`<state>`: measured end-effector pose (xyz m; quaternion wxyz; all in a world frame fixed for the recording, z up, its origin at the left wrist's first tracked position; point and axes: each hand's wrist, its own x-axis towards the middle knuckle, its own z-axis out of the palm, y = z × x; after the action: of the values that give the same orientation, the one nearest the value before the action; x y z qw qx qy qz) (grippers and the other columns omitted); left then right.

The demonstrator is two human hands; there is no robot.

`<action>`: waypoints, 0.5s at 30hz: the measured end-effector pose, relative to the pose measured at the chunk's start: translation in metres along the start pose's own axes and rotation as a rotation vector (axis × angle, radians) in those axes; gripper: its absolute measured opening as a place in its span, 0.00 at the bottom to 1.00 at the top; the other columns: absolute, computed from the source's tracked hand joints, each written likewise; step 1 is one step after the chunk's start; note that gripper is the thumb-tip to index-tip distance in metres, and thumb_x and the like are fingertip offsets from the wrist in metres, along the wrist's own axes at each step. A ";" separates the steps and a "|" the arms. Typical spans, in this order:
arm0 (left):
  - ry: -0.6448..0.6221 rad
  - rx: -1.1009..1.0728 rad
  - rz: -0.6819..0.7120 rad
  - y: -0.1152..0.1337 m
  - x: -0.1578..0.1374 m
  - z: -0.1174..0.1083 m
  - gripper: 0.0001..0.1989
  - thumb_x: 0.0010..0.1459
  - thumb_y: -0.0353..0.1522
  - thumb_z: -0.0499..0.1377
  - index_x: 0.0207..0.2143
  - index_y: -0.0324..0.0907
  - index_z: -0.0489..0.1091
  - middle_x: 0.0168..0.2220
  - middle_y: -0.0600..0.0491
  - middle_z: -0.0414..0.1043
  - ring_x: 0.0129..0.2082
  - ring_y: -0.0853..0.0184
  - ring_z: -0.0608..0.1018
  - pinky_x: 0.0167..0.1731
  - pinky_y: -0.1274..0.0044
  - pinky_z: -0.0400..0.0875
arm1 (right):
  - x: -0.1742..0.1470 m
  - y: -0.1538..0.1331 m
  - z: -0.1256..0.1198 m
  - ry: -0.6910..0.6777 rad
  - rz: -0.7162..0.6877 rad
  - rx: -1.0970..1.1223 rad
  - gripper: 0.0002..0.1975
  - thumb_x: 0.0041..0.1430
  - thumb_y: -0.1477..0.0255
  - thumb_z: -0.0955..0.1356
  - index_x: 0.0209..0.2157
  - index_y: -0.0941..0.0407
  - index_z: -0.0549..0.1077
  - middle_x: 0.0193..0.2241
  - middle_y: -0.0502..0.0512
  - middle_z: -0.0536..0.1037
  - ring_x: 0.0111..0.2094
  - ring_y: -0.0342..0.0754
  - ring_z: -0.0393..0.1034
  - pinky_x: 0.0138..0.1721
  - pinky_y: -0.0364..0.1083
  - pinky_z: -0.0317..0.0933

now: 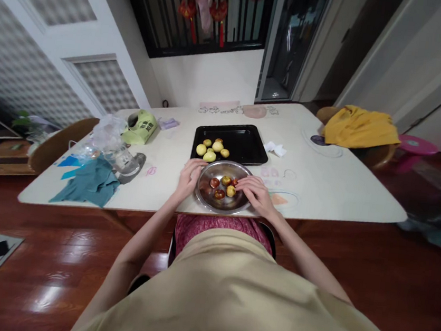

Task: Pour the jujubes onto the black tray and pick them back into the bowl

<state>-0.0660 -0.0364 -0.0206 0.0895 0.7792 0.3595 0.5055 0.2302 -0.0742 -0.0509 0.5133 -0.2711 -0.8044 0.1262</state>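
In the head view, a round metal bowl (221, 206) stands at the table's near edge. Several small round fruits (219, 193) lie in it, glossy red-brown mixed with yellow; their exact kind is unclear. My left hand (189, 179) is at the bowl's left rim, fingers along the edge and thumb near the side. Over the right rim reaches my right hand (257, 193), its fingertips closed around a red-brown fruit (235, 181) that they partly cover. Just behind the bowl is a black baking tray (242, 144), with several pale yellow-green fruits (217, 146) at its left front.
Crumpled white tissue (276, 149) lies right of the tray. To the left are a green bag (141, 126), clear plastic packaging (108, 134) and a teal cloth (91, 182). A yellow garment (360, 128) hangs over a chair at the right. Drawings mark the white tabletop (337, 192).
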 end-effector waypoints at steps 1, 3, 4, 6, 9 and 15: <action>-0.008 0.037 -0.009 -0.007 0.011 -0.004 0.18 0.77 0.41 0.51 0.50 0.42 0.76 0.52 0.44 0.80 0.56 0.58 0.79 0.60 0.61 0.73 | 0.000 0.001 0.001 0.000 -0.001 -0.001 0.19 0.78 0.62 0.61 0.41 0.51 0.82 0.40 0.56 0.87 0.47 0.55 0.80 0.58 0.61 0.68; -0.059 0.093 0.013 -0.025 0.036 -0.008 0.15 0.75 0.39 0.53 0.53 0.42 0.75 0.54 0.43 0.78 0.57 0.57 0.79 0.61 0.60 0.73 | -0.001 0.001 0.001 -0.009 -0.005 -0.008 0.20 0.79 0.63 0.61 0.40 0.51 0.82 0.40 0.55 0.86 0.47 0.54 0.80 0.59 0.62 0.67; -0.112 0.111 0.033 -0.034 0.050 -0.009 0.14 0.75 0.37 0.53 0.53 0.41 0.75 0.55 0.42 0.78 0.58 0.57 0.79 0.62 0.60 0.73 | -0.001 0.002 0.001 -0.014 -0.010 -0.013 0.20 0.79 0.63 0.60 0.39 0.51 0.82 0.40 0.55 0.86 0.47 0.54 0.80 0.59 0.61 0.67; -0.239 0.150 0.067 -0.053 0.079 -0.006 0.15 0.73 0.32 0.53 0.55 0.41 0.75 0.59 0.42 0.76 0.60 0.56 0.77 0.65 0.59 0.71 | -0.002 0.002 0.001 -0.022 -0.024 -0.025 0.21 0.79 0.63 0.60 0.39 0.51 0.82 0.41 0.55 0.86 0.47 0.54 0.80 0.60 0.61 0.67; -0.410 0.210 0.097 -0.080 0.120 0.009 0.20 0.68 0.26 0.52 0.57 0.40 0.75 0.63 0.42 0.73 0.64 0.56 0.75 0.68 0.58 0.68 | -0.002 0.002 0.001 -0.036 -0.032 -0.044 0.22 0.79 0.63 0.59 0.38 0.51 0.82 0.41 0.56 0.86 0.47 0.53 0.80 0.60 0.61 0.67; -0.752 0.321 0.071 -0.121 0.177 0.046 0.26 0.58 0.22 0.52 0.55 0.39 0.79 0.64 0.43 0.74 0.64 0.56 0.75 0.69 0.59 0.67 | -0.001 0.000 0.003 -0.013 -0.042 -0.042 0.23 0.80 0.64 0.59 0.37 0.52 0.81 0.40 0.56 0.86 0.46 0.52 0.80 0.60 0.61 0.67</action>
<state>-0.0434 0.1768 0.0247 0.0744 0.9258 0.3487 0.1258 0.2277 -0.0742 -0.0532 0.5049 -0.2639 -0.8157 0.1003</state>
